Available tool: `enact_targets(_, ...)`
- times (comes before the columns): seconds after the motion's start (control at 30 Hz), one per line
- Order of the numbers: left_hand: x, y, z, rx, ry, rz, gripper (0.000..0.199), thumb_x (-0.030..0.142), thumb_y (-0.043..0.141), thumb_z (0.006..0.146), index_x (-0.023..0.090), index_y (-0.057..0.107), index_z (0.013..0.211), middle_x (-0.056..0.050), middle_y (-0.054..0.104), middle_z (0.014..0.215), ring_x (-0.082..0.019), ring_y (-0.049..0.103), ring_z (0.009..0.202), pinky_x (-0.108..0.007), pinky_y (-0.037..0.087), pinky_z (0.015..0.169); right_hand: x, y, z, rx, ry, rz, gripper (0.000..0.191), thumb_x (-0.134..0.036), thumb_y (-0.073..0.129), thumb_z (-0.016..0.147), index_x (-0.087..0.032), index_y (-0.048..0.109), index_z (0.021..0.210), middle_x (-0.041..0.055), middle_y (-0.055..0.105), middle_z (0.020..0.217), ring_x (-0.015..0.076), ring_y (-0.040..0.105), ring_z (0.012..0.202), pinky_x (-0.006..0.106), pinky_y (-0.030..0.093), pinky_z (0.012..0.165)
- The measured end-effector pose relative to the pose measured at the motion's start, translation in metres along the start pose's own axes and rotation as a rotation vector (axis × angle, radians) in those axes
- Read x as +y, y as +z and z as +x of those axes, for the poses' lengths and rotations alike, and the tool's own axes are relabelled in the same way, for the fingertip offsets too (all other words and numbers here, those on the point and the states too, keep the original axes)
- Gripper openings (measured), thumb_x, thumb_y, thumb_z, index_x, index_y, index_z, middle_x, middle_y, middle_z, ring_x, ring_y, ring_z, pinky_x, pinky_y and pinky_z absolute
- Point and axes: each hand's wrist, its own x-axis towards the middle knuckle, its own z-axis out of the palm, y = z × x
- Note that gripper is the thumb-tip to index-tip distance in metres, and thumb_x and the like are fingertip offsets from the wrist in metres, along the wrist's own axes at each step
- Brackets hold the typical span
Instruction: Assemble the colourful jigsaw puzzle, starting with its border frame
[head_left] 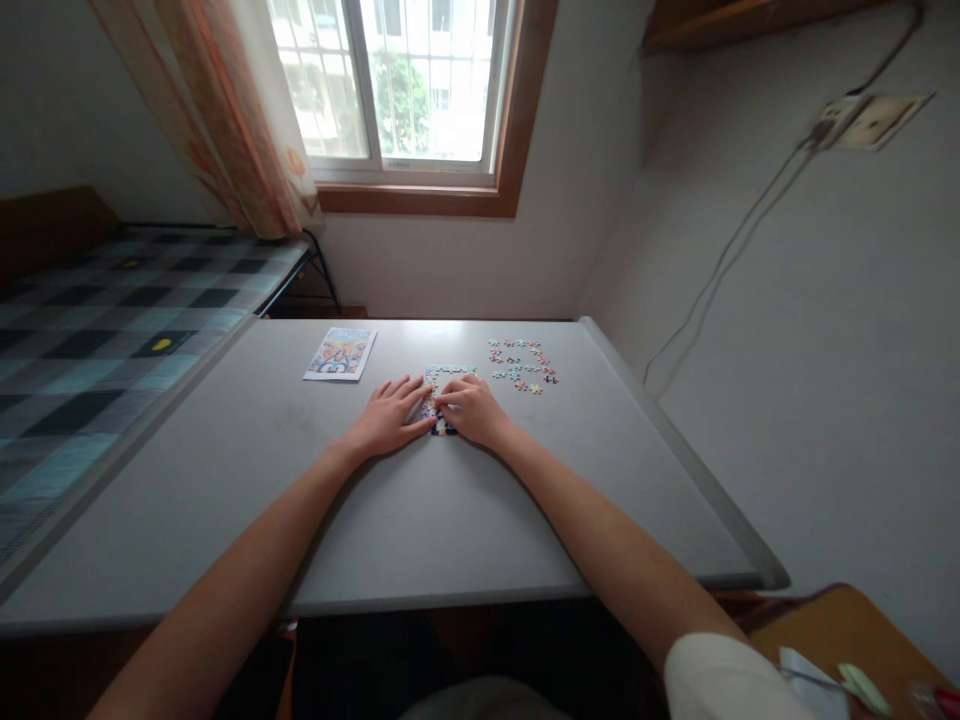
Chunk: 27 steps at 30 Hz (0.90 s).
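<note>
A partly joined jigsaw puzzle (450, 370) lies on the grey table, with pale pieces along its far edge and dark ones at the near edge. My left hand (390, 412) rests flat at its left side, fingers spread and fingertips touching the border. Over the puzzle's right part, my right hand (472, 408) is closed, thumb and fingers pinched together low at the middle. Anything in that pinch is too small and covered to make out. To the right are several loose puzzle pieces (535, 389) in a loose cluster. My hands cover much of the puzzle.
A printed picture sheet (341, 355) lies on the table (420, 530), left of the puzzle. A bed (150, 300) with a checked cover stands at the left. Beyond are a curtain and window; a cable (705, 285) hangs on the right wall. A wooden stool-like surface (847, 630) holds small items.
</note>
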Motion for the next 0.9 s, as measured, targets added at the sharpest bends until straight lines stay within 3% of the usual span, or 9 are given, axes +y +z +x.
enact_targets(0.23,0.002,-0.002,0.000,-0.001,-0.001,0.006,0.062,0.059,0.039,0.091,0.025,0.041,0.143,-0.005,0.034,0.153,-0.027,0.026,0.141,-0.046,0.019,0.115,0.002,0.003,-0.002,0.058,0.054,0.111,0.018,-0.014,0.059,0.081,-0.022,0.074,0.085,0.0037,0.067,0.085,0.0175,0.056,0.085,0.031,0.039,0.084)
enact_targets(0.43,0.001,-0.003,0.000,-0.010,0.004,0.006,0.063,0.061,0.037,0.091,0.026,0.041,0.143,-0.004,0.033,0.153,-0.026,0.025,0.142,-0.046,0.019,0.115,0.014,-0.010,-0.002,0.163,0.187,0.089,0.019,-0.012,0.056,0.078,-0.020,0.071,0.085,0.0025,0.067,0.077,0.0152,0.056,0.073,0.028,0.041,0.077)
enact_targets(0.57,0.001,-0.004,0.000,-0.017,-0.001,0.003,0.062,0.060,0.037,0.091,0.026,0.040,0.143,-0.004,0.032,0.153,-0.026,0.025,0.142,-0.045,0.018,0.116,0.018,-0.017,-0.003,0.076,0.308,0.056,0.020,-0.016,0.056,0.080,-0.020,0.072,0.092,0.0014,0.065,0.070,0.0146,0.055,0.064,0.027,0.040,0.071)
enact_targets(0.9,0.002,-0.003,0.000,-0.018,-0.004,0.017,0.062,0.060,0.037,0.091,0.025,0.040,0.143,-0.005,0.033,0.153,-0.025,0.025,0.142,-0.044,0.018,0.116,0.013,-0.016,-0.004,0.014,0.282,-0.010,0.020,-0.023,0.055,0.083,-0.021,0.071,0.096,0.0002,0.063,0.072,0.0138,0.054,0.068,0.026,0.036,0.074)
